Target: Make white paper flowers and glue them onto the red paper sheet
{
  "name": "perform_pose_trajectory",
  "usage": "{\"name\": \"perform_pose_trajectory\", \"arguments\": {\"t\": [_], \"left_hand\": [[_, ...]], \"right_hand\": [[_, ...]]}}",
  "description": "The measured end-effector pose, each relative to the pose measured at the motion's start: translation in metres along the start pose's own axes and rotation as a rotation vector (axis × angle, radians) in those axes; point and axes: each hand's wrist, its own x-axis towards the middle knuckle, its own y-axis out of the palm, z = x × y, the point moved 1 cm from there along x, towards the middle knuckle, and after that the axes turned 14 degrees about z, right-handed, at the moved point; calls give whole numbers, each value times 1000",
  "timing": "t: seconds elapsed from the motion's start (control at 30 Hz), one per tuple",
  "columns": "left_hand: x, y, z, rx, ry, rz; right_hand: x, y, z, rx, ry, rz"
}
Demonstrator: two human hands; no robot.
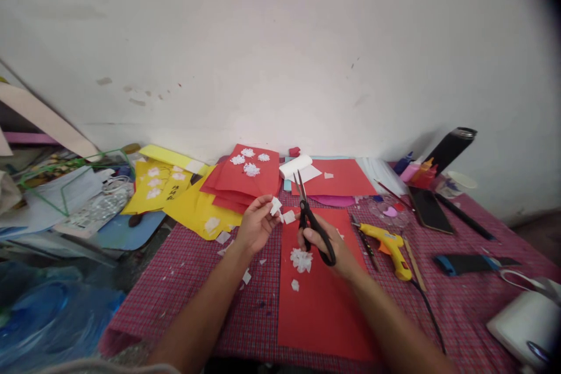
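Between the thumb and fingers of my left hand is a small piece of white paper. My right hand grips black-handled scissors, their blades pointing up and away from me and slightly parted. The blades are apart from the held piece. Below both hands lies a red paper sheet. On it sit a cluster of white paper petals and a smaller white scrap. Another white square lies near the sheet's top left, just right of my left fingers.
A yellow glue gun with a cord, a utility knife and a phone lie on the right. Red sheets with white flowers, a white paper roll and yellow sheets are behind. A black bottle stands back right.
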Motion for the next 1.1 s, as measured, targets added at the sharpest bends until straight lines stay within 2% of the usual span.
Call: {"name": "perform_pose_trajectory", "arguments": {"t": [0.27,0.5,0.67,0.83,1.0,1.1], "left_hand": [[-2,5,2,-3,-58,14],[1,-1,-4,55,38,-41],[0,0,3,92,-43,-23],[-1,1,8,125,-60,25],[-1,-1,7,126,-109,-1],[-1,-1,7,127,-90,-2]], "right_hand": [[4,-2,-2,-17,31,-101],[4,-5,1,-27,-61,-239],[5,-4,1,-39,-19,-247],[7,-2,3,-62,-11,-285],[8,-3,0,-78,3,-301],[8,-3,-1,-91,24,-310]]}}
